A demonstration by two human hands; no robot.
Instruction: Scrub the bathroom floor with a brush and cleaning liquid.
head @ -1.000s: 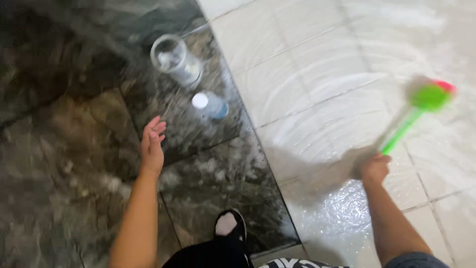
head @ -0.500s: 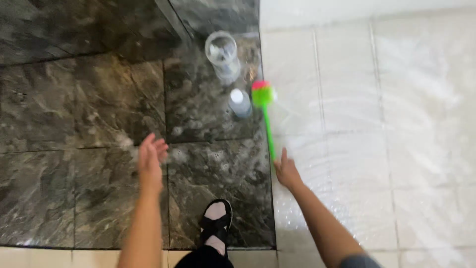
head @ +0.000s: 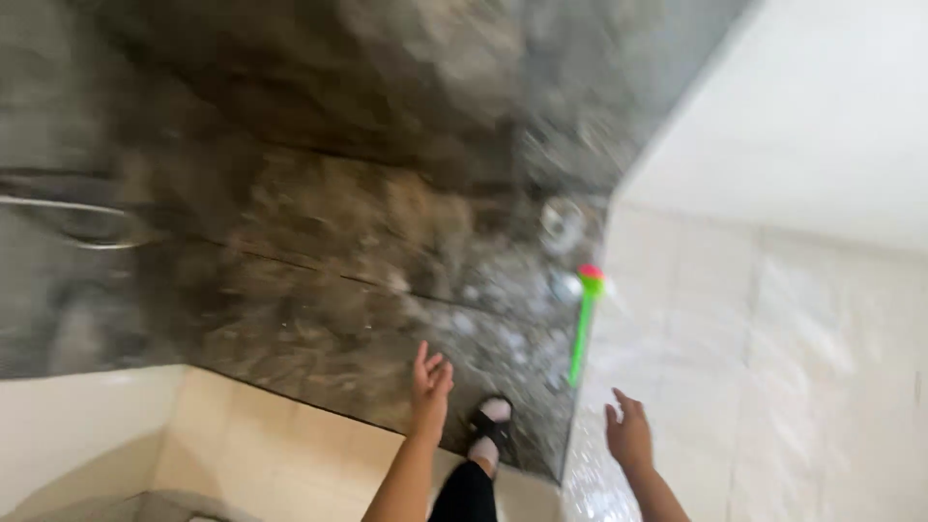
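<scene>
The head view is blurred. My left hand (head: 430,381) is held out over the dark marble floor (head: 319,290), fingers spread and holding nothing. My right hand (head: 628,433) hangs over the wet white tiles (head: 773,387), also spread and without anything in it. A green-handled brush with a pink-and-green head (head: 584,324) lies on the floor along the seam between marble and tiles, a little ahead of my right hand and apart from it. Beyond the brush stand a clear plastic jar (head: 561,220) and a small bottle with a pale cap (head: 565,286).
My foot in a black sandal and white sock (head: 488,431) stands on the marble between my arms. A white wall (head: 822,126) rises at the right. Beige tiles (head: 280,454) and a white ledge (head: 77,425) lie at the lower left.
My right hand has let go of the brush, which now lies on the floor. The view has pulled back and tilted up, so jar and bottle appear farther away.
</scene>
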